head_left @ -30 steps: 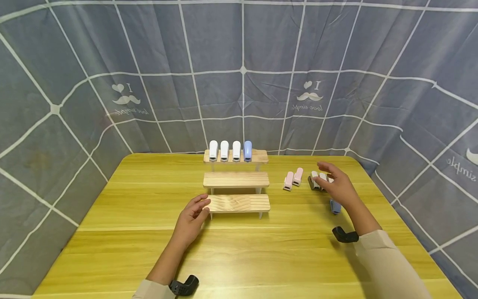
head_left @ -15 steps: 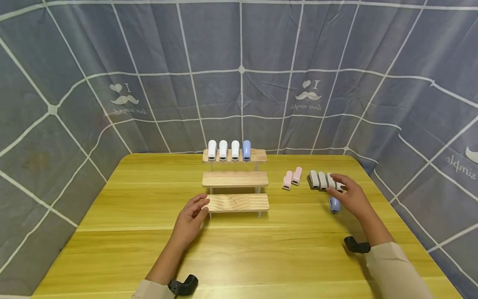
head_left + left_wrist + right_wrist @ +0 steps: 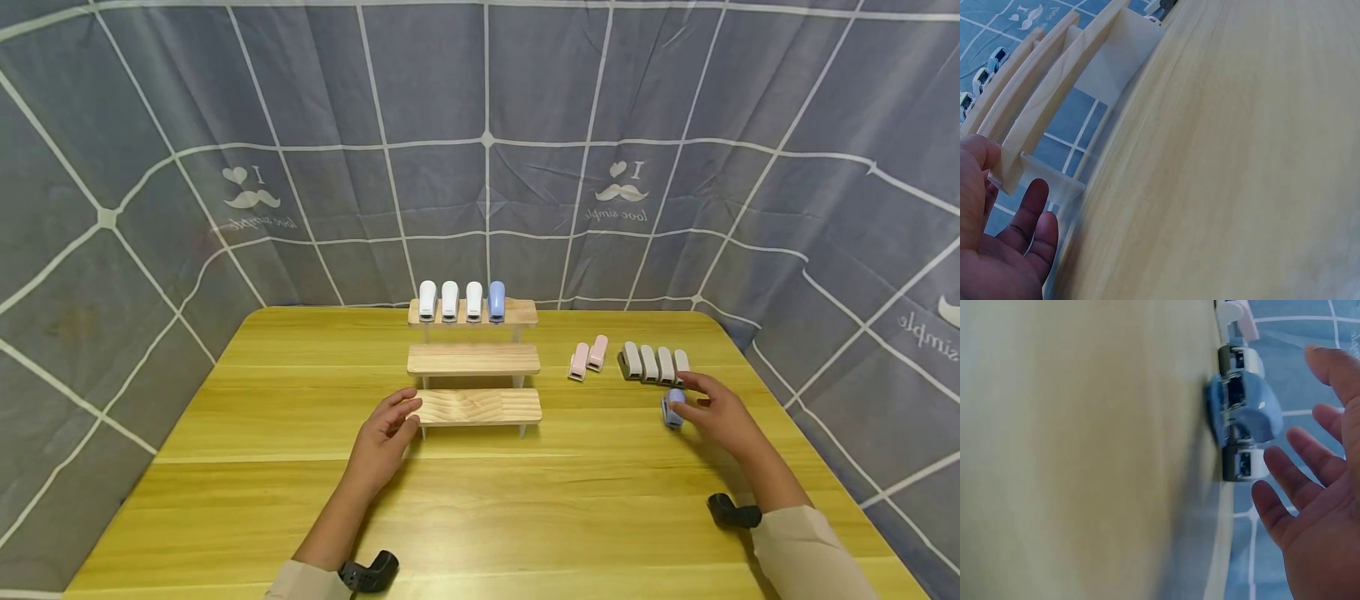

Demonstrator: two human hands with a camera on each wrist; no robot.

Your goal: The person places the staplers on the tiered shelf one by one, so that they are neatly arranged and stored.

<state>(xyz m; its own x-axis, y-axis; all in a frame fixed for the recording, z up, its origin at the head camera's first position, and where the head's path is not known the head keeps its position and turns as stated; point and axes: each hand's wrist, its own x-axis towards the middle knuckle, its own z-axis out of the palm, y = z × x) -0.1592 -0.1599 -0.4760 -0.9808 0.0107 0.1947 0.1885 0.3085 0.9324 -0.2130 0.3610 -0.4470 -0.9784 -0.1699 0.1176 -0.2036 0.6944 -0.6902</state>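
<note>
A three-tier wooden display stand [image 3: 474, 360] stands mid-table. My left hand [image 3: 384, 442] holds the left end of its lowest board [image 3: 1063, 100], thumb on one side and index finger on the other, the other fingers loose below. My right hand [image 3: 723, 417] is over a blue stapler [image 3: 673, 408] on the table at the right. In the right wrist view its fingers [image 3: 1297, 481] are spread and apart from the blue stapler [image 3: 1257, 412]. Behind that one, several grey-white staplers [image 3: 649, 363] stand in a row, the rightmost partly hidden by my fingers.
On the top board stand three white staplers [image 3: 450, 302] and one blue stapler [image 3: 497, 302]. Two pink staplers [image 3: 579, 362] lie between the stand and the grey-white row. A grey curtain [image 3: 487, 192] with white lines surrounds the wooden table [image 3: 480, 517].
My right hand has moved from above the grey-white staplers rightward and nearer to me, over the blue stapler. My left hand stays at the stand.
</note>
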